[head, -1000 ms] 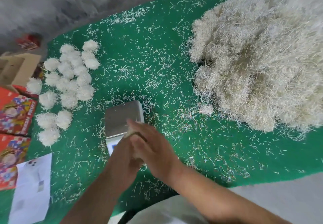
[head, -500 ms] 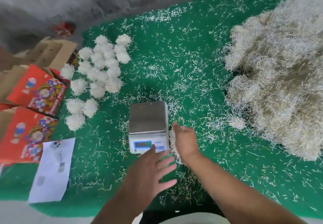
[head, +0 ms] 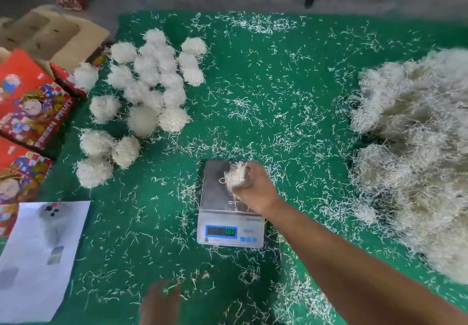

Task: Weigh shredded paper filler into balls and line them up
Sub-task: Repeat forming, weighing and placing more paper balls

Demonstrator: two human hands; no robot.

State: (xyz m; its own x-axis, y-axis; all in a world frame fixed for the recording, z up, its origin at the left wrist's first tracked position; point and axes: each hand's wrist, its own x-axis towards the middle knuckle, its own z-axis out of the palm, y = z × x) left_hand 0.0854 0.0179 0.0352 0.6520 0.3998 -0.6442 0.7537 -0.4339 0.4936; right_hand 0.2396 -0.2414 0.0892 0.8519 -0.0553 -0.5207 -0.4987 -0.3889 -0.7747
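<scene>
Green mat (head: 253, 91), scraps everywhere. R hand (head: 254, 190) clutches paper wad (head: 234, 176) over scale (head: 229, 213), frame ctr. L hand (head: 159, 304) blurred at bottom edge, state unclear. Approx 20 balls (head: 149, 86) done upper left; big pile (head: 417, 147) right remains.

Bare right forearm (head: 354, 261), sleeveless; blurred left hand (head: 159, 304).

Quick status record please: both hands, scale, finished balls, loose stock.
right hand: right hand grips a clump of shredded paper over the scale platform
left hand: left hand blurred at bottom edge, fingers spread, holding nothing
scale display: lit, digits unreadable
finished balls: cluster of balls on the far left of the green mat
loose stock: large pile on the right
</scene>
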